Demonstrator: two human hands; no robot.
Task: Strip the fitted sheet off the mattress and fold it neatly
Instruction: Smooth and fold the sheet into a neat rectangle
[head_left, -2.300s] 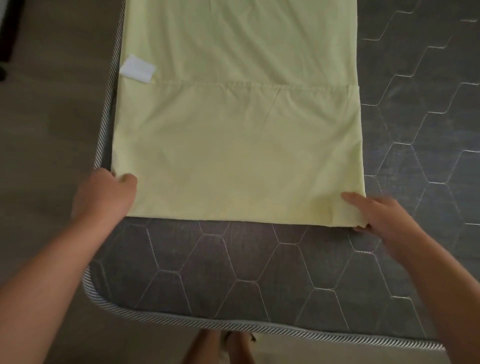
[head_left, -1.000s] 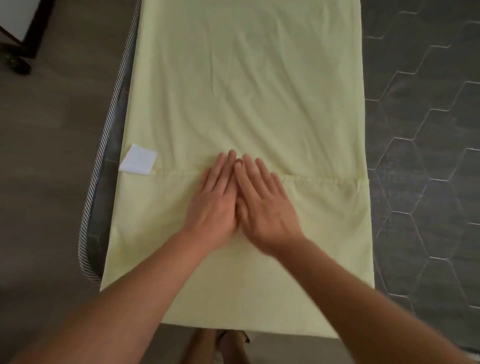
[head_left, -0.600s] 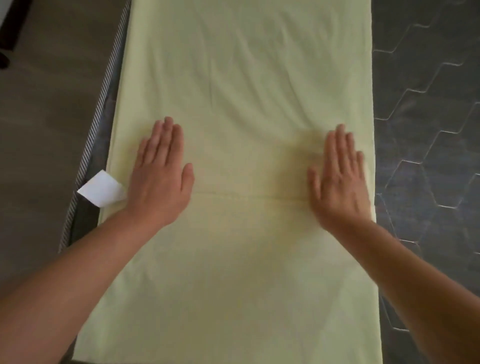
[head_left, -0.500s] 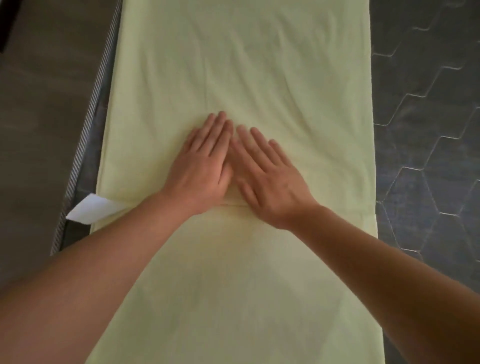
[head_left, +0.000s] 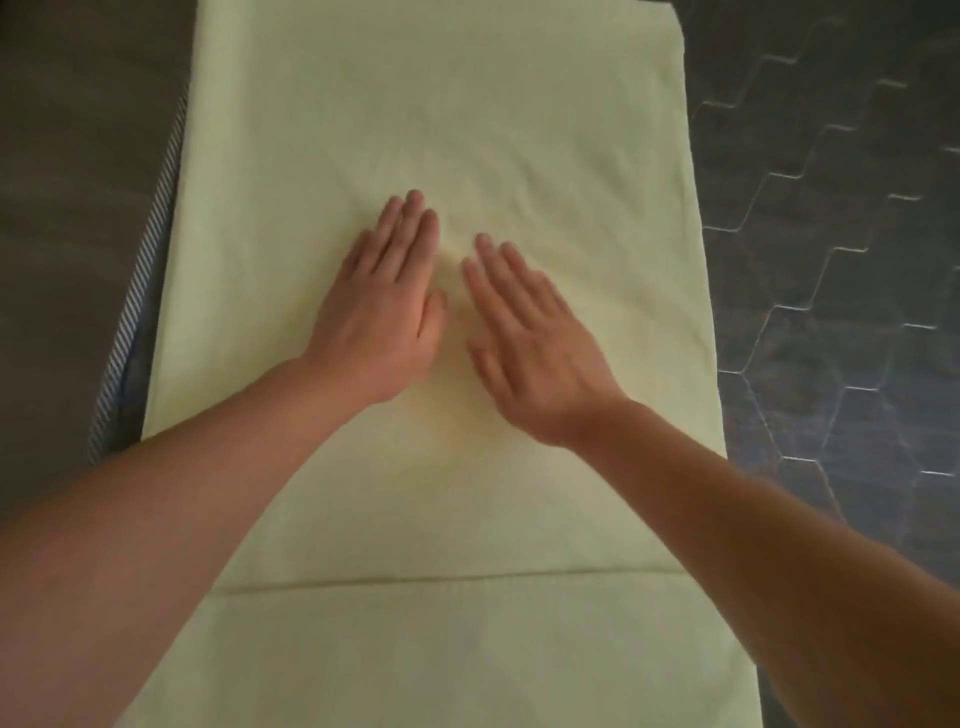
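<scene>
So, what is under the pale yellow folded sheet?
The dark grey quilted mattress, which shows bare to the right and as a striped edge on the left. The pale yellow folded sheet hides the part below it; whether anything else lies there cannot be seen.

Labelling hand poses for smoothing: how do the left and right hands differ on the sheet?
The left hand has its fingers together; the right hand fans them slightly. The left hand reaches further up the sheet than the right hand. The left hand tilts slightly rightward; the right hand angles more sharply leftward. Both lie flat, palm down, gripping nothing.
</scene>
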